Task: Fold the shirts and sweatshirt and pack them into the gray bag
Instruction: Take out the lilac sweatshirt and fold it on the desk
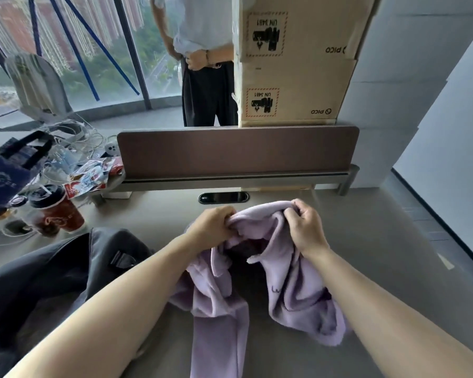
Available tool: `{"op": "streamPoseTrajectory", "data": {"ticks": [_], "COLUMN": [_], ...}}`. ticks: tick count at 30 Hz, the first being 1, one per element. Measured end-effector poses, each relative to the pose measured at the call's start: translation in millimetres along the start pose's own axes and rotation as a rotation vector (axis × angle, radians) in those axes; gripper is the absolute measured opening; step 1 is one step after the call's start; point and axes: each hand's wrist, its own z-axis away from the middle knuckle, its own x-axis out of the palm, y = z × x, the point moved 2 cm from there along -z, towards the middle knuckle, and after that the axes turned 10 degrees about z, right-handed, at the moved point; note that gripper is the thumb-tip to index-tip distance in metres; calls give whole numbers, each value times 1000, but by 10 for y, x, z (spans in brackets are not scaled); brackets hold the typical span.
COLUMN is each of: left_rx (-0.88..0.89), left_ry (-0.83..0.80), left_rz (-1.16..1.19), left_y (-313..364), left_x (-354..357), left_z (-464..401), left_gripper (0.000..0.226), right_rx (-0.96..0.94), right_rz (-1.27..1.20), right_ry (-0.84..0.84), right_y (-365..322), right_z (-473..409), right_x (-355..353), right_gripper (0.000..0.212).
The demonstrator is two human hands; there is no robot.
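Note:
A lilac fleece sweatshirt [292, 285] hangs bunched above the grey desk [380, 241], its lower part and one sleeve trailing toward me. My left hand [212, 225] grips the garment's upper edge on the left. My right hand [306, 225] grips the same edge on the right, fingers curled into the fabric. The opening between my hands shows a dark inside. The gray bag [52, 274] lies slumped at my left, touching my left forearm, with a black buckle on its side. No other shirts are visible.
A brown divider panel [238, 151] closes the desk's far edge. Red paper cups [58, 211], a navy tote [8, 170], snack packets and cables clutter the left side. A person stands behind the divider beside stacked cardboard boxes [292, 61].

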Motion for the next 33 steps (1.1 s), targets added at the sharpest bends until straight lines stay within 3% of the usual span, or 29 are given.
{"op": "streamPoseTrajectory", "data": {"ticks": [3, 7, 9, 12, 15, 17, 23, 25, 29, 33], "left_rx": [-117, -246, -227, -125, -34, 10, 167, 222, 266, 270], "left_ry": [82, 182, 298, 457, 530, 552, 436, 382, 309, 185], "left_rz": [-140, -31, 78, 163, 308, 469, 806, 819, 770, 910], "left_y": [-95, -86, 79, 472, 894, 1164, 1884, 2024, 2150, 2069], "left_x": [-109, -287, -455, -775, -1064, -1223, -1483, -1518, -1516, -1479], "left_z": [11, -20, -85, -182, -286, -323, -218, -188, -84, 60], "left_gripper": [18, 13, 20, 23, 15, 23, 14, 24, 53, 14], "right_rx": [9, -47, -65, -125, -201, -245, -351, -358, -271, -233], "right_rz": [-77, -79, -99, -120, -186, -213, -238, -189, -91, -101], "right_ry": [27, 34, 58, 168, 215, 211, 160, 52, -136, -54], "right_y": [-212, -497, -642, -873, -1103, -1266, -1763, -1906, -2054, -2086], "right_z": [-153, -286, -341, -413, -455, -439, -288, -182, -14, 18], "right_x": [-144, -373, -516, -767, -953, -1019, -1111, -1111, -1022, -1038], "right_gripper": [30, 21, 9, 15, 20, 22, 29, 35, 14, 7]}}
